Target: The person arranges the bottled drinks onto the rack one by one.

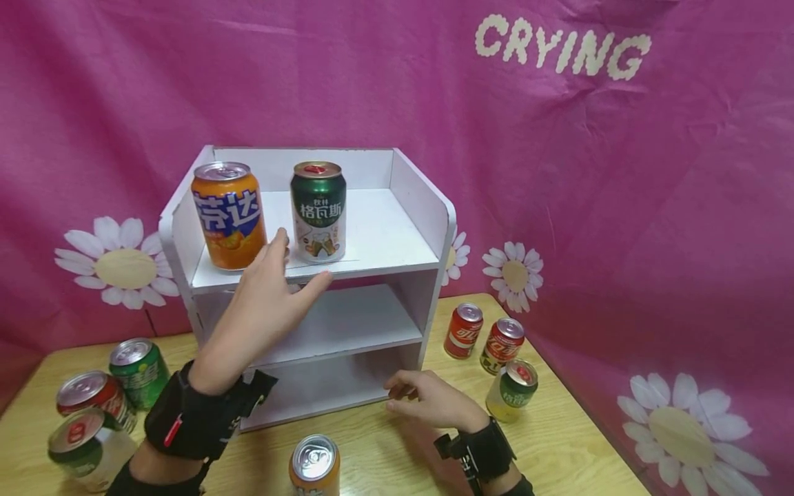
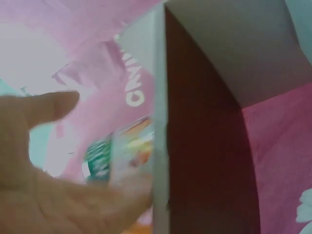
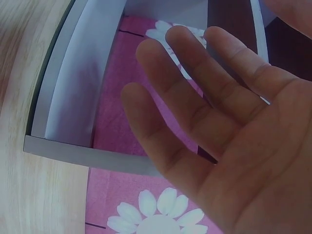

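Observation:
My left hand [image 1: 267, 289] reaches up to the front of the top shelf, fingers and thumb spread, holding nothing. Just beyond its fingers stands an orange soda can [image 1: 226, 220]. A green and white drink can [image 1: 319, 213] stands upright to the right of it on the same shelf. In the left wrist view the green and white can [image 2: 100, 158] shows blurred past the thumb and fingers. Low by the front right of the white shelf unit [image 1: 347, 324], my right hand [image 1: 434, 399] hangs loosely bent with nothing in it.
Another orange can [image 1: 314, 461] stands on the table [image 1: 384, 468] in front of the unit. At left are a green can [image 1: 139, 372], a red can [image 1: 93, 399] and a green-white can [image 1: 87, 444]. Two red cans [image 1: 463, 332] and another green-white can [image 1: 512, 393] stand at right.

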